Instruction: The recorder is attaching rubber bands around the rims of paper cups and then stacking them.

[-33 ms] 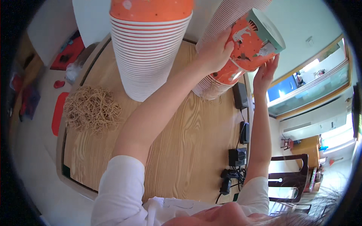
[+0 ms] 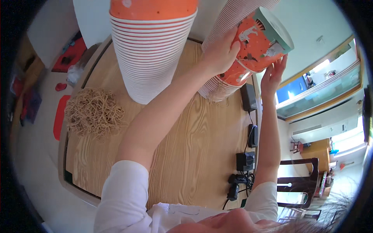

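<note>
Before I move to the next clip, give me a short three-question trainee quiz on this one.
1. True or false: the left hand grips the orange paper cup.
2. What lies in a heap on the wooden table, left of the big cup stack? A) rubber bands B) coins C) spoons
3. Which hand has open fingers at the cup's lower edge?

Key: 1 true. 2 A, the pile of rubber bands. 3 the right hand.
</note>
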### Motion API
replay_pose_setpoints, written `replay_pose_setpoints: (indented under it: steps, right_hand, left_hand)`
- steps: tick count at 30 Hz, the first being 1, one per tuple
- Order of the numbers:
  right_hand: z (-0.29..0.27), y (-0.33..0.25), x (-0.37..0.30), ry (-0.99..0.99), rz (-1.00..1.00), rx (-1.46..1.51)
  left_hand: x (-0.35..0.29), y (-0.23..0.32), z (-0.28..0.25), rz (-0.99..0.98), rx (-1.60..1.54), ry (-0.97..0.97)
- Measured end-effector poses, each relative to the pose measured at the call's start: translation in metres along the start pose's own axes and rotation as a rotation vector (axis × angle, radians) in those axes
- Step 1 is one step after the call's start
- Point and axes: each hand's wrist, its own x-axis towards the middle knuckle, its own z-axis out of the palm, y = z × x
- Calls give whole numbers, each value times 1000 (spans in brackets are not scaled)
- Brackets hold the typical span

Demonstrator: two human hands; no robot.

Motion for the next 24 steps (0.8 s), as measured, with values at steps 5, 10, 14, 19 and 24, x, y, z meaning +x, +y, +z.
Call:
replay_pose_setpoints:
  steps: [5, 10, 14, 19, 24]
  right_hand:
    - [6, 12, -14, -76, 10, -66]
    - [9, 23, -26, -182, 54, -87]
    - [8, 29, -42, -224, 65, -99]
    - [12, 31, -59, -242, 154, -93]
    - [16, 22, -61, -233, 184, -91]
  left_hand:
    - [-19, -30, 7, 69, 14, 69]
    - [-42, -43, 9, -18, 23, 10]
    - [-56, -24, 0, -124, 146, -56]
    - [-73, -26, 0, -170, 125, -137]
    - [-79, -26, -2, -113, 155, -116]
